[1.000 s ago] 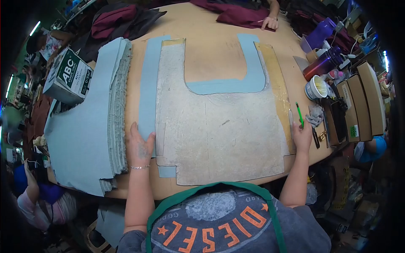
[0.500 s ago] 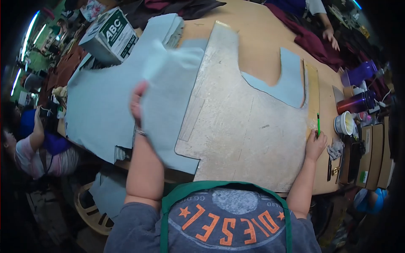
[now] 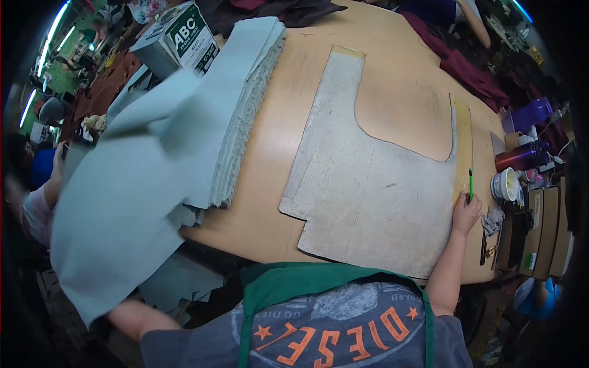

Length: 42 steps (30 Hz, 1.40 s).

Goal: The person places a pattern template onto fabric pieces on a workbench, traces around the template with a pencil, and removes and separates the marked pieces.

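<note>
A large light blue leather-like sheet [image 3: 116, 227] hangs off the left side, blurred along its upper part. My left forearm [image 3: 138, 319] goes under its lower edge; the fingers are hidden behind it, but the sheet moves with that hand. Closed around a green pencil [image 3: 470, 178], my right hand [image 3: 468, 211] rests at the right edge of a grey-white flat pattern board [image 3: 380, 190]. This board lies on the table and has a deep curved cutout at the top. Left of it lies a thick stack of light blue sheets [image 3: 245, 80] with frayed edges.
A box marked ABC [image 3: 184, 40] stands behind the stack. Along the table's [image 3: 264, 202] right side are a white tub [image 3: 504, 184], a dark red tumbler [image 3: 521, 156], a crumpled rag [image 3: 492, 221] and cardboard boxes [image 3: 546, 230]. Maroon cloth [image 3: 472, 80] lies at the back; other people sit around.
My left hand has swept down and left, drawing the light blue sheet off the table and from under the pattern board. Bare table shows through the cutout. My right hand stays at the board's edge.
</note>
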Available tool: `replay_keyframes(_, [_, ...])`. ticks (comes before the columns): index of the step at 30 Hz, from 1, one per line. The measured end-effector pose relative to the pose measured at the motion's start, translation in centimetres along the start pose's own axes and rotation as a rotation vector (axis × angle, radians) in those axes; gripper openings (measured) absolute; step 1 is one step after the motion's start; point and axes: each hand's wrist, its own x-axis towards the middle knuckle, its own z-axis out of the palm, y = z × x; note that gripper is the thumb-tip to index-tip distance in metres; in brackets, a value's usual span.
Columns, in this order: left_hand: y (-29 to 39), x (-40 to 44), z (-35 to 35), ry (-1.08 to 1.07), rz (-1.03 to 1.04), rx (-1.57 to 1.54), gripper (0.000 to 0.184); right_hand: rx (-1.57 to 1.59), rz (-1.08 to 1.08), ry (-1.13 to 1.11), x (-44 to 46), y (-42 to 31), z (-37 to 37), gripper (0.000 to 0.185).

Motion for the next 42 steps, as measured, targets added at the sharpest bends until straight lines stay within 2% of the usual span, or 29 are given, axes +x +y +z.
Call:
replay_keyframes(3, [3.1, 2.1, -9.6, 0.301, 0.223, 0.469, 0.051, -0.016, -0.016, 0.018, 0.0, 0.3, 0.3, 0.026])
replay_keyframes(6, [4.6, 1.6, -17.7, 0.563, 0.277, 1.048, 0.051, -0.033, -0.013, 0.021, -0.1, 0.4, 0.4, 0.026])
replay_keyframes(8, [4.7, 0.3, -22.2, 0.693, 0.226, 1.379, 0.052, -0.056, -0.023, 0.022, 0.0, 0.6, 0.5, 0.027])
replay_keyframes(11, [3.1, -3.4, -27.9, 0.837, 0.019, 1.759, 0.052, -0.043, -0.010, 0.018, 0.0, 0.6, 0.6, 0.027])
replay_keyframes(14, [0.0, -7.5, -30.9, 0.837, -0.219, 2.009, 0.053, -0.055, -0.013, 0.014, 0.0, 0.5, 0.5, 0.027])
replay_keyframes(17, [-3.2, -9.4, -30.4, 0.743, -0.361, 2.155, 0.054, -0.077, -0.035, 0.029, 0.1, 0.8, 0.7, 0.025])
replay_keyframes(19, [-4.5, -9.2, -28.1, 0.699, -0.307, 2.246, 0.054, -0.078, -0.054, 0.052, -0.1, 0.9, 0.8, 0.025])
replay_keyframes(20, [-5.0, -8.8, -25.9, 0.695, -0.130, 2.275, 0.055, -0.074, -0.064, 0.063, -0.1, 0.8, 0.7, 0.025])
replay_keyframes(21, [-5.5, -8.5, -23.5, 0.681, 0.158, 2.257, 0.055, -0.075, -0.054, 0.060, 0.0, 0.6, 0.6, 0.025])
replay_keyframes(22, [-5.9, -8.2, -20.5, 0.617, 0.521, 2.174, 0.055, -0.075, -0.043, 0.052, 0.0, 0.4, 0.4, 0.025])
replay_keyframes(23, [-6.8, -8.2, -16.1, 0.447, 0.849, 2.014, 0.055, -0.075, -0.032, 0.042, -0.2, 0.2, 0.2, 0.025])
replay_keyframes(24, [-7.6, -7.8, -11.9, 0.221, 1.010, 1.800, 0.055, -0.068, -0.024, 0.036, -0.4, 0.0, 0.2, 0.025])
replay_keyframes(25, [-7.8, -9.7, -5.8, -0.112, 1.189, 1.636, 0.042, -0.062, -0.017, 0.031, -0.4, -0.1, 0.1, 0.025])
replay_keyframes(26, [-8.9, -12.3, -0.6, -0.374, 1.077, 1.428, 0.026, -0.055, -0.014, 0.029, -0.3, -0.2, 0.0, 0.026])
replay_keyframes(27, [-9.8, -16.5, 4.9, -0.631, 0.870, 1.175, 0.021, -0.046, -0.005, 0.021, -0.2, -0.2, 0.0, 0.026])
replay_keyframes(29, [-11.4, -22.9, 11.3, -0.985, 0.879, 1.135, 0.025, -0.030, 0.008, 0.015, -0.3, -0.2, 0.0, 0.025])
replay_keyframes(31, [-13.4, -27.3, 14.8, -1.134, 0.791, 1.192, 0.027, -0.012, 0.011, 0.023, -0.4, -0.7, -0.4, 0.024])
replay_keyframes(34, [-15.0, -28.9, 16.8, -1.122, 0.650, 1.561, 0.028, 0.042, -0.015, 0.054, -0.3, -0.4, -0.3, 0.023])
replay_keyframes(40, [-15.3, -28.6, 16.9, -1.165, 0.770, 1.419, 0.019, 0.138, 0.005, 0.027, -0.5, -0.5, -0.5, 0.021])
replay_keyframes(42, [-15.1, -28.9, 17.3, -1.168, 0.746, 1.437, 0.016, 0.153, 0.021, 0.021, -0.4, -0.5, -0.5, 0.021])
